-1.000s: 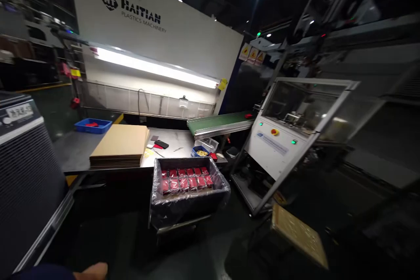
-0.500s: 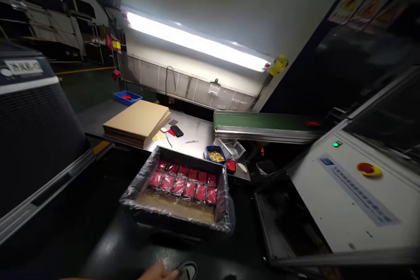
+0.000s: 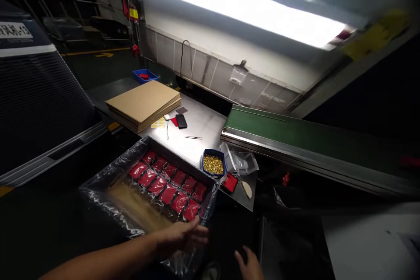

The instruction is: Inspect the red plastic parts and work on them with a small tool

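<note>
My left hand (image 3: 183, 236) reaches in from the bottom, over the near right edge of a box (image 3: 193, 259) lined with clear plastic. Its fingers are stretched out and hold nothing; whether it touches the liner I cannot tell. Inside the box, red pieces in clear wrapping (image 3: 169, 193) lie in two rows along the far side, with bare brown cardboard (image 3: 138, 205) nearer me. My right hand (image 3: 250, 264) shows at the bottom edge, right of the box, with thumb and fingers apart and nothing between them.
Behind the box, a metal table (image 3: 210, 118) carries stacked cardboard sheets (image 3: 144, 99), a black phone-like object (image 3: 181, 121) and a blue bin of small gold parts (image 3: 213, 162). A red piece in a black holder (image 3: 230, 183) lies at its corner. A green conveyor (image 3: 262, 124) extends right.
The view has moved closer to the table and turned. My left hand has come up from the bottom edge to over the box's near side, and my right hand has come into view.
</note>
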A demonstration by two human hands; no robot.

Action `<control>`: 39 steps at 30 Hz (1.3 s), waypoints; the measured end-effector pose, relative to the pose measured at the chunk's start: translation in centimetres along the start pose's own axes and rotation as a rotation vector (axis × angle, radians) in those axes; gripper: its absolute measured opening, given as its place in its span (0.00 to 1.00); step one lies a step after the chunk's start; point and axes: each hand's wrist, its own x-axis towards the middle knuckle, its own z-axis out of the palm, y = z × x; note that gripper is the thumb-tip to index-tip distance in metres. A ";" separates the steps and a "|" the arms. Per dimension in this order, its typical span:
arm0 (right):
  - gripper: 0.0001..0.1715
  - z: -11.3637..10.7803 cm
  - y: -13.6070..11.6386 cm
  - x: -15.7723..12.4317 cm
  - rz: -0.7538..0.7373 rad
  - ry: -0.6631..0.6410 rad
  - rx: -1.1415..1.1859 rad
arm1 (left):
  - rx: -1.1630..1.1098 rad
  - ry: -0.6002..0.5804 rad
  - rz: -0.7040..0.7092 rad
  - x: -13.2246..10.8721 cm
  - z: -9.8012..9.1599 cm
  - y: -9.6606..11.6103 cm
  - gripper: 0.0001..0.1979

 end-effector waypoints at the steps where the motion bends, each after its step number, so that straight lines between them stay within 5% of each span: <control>1: 0.34 -0.1 1.0 3.6 0.009 -0.028 -0.018 | 0.030 0.129 0.031 1.0 -0.2 -0.1 0.47; 7: 0.47 0.6 3.9 23.4 0.035 0.027 -0.194 | 0.051 0.326 0.066 8.0 3.7 -2.6 0.39; 10: 0.51 0.5 5.7 28.3 0.011 -0.019 -0.244 | 0.072 0.509 0.028 11.2 7.1 -4.1 0.39; 12: 0.45 -0.1 7.0 29.8 -0.039 -0.133 -0.230 | 0.088 0.643 -0.007 13.0 9.4 -5.0 0.41; 15: 0.32 -1.1 8.3 30.5 -0.078 -0.268 -0.174 | 0.150 0.790 -0.051 14.9 12.5 -5.8 0.38; 20: 0.33 -1.7 7.5 30.2 -0.029 -0.355 -0.071 | 0.244 0.889 -0.085 16.8 14.7 -5.8 0.29; 26: 0.25 -0.1 3.2 28.1 -0.268 -0.354 0.014 | 0.215 0.942 -0.057 19.5 12.6 -6.7 0.27; 30: 0.28 0.7 0.4 27.0 -0.404 -0.420 -0.144 | 0.188 0.912 -0.031 21.5 11.2 -6.4 0.30; 34: 0.22 1.4 -0.8 26.8 -0.442 -0.470 -0.335 | 0.177 0.833 0.010 22.6 9.7 -4.7 0.29; 39: 0.21 0.1 -1.3 26.0 -0.454 -0.450 -0.270 | 0.037 0.851 0.152 22.5 6.4 -0.5 0.35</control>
